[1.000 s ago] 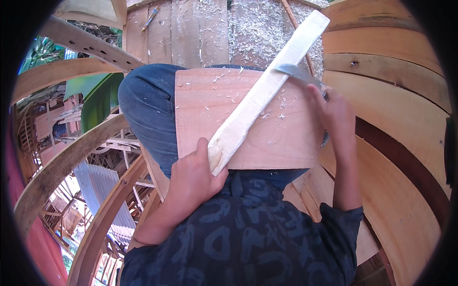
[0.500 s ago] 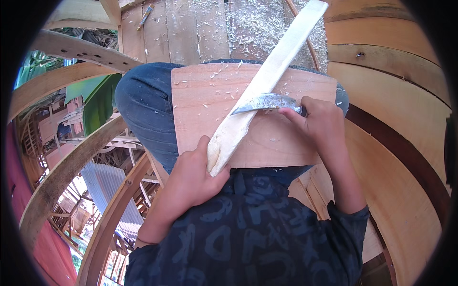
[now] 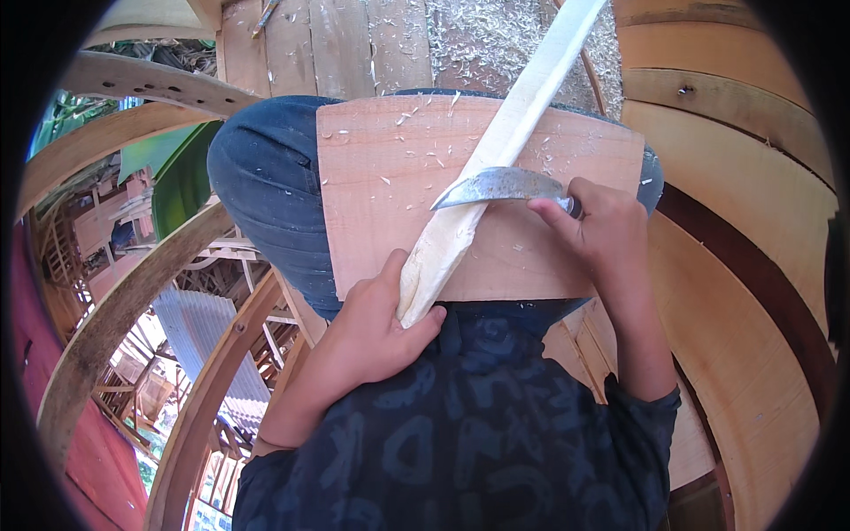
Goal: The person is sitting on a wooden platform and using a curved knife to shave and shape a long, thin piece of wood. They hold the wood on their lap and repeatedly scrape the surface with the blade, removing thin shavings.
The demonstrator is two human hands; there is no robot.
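A flat wooden board (image 3: 390,203) rests across my lap, dotted with pale shavings. On it lies a long pale wooden slat (image 3: 505,142), running from near my chest up to the far right. My left hand (image 3: 376,323) grips the slat's near end. My right hand (image 3: 602,226) holds a curved metal knife (image 3: 500,188), its blade laid flat across the slat near the middle, tip pointing left.
Curved wooden hull planks (image 3: 744,203) rise on the right. Bent wooden ribs (image 3: 115,301) arc on the left, with open drop and structures below them. A plank floor (image 3: 372,44) strewn with wood shavings lies ahead.
The knife has slid down the slat toward me, from its upper part to the middle. My right hand came down and left with it. My left hand kept its grip.
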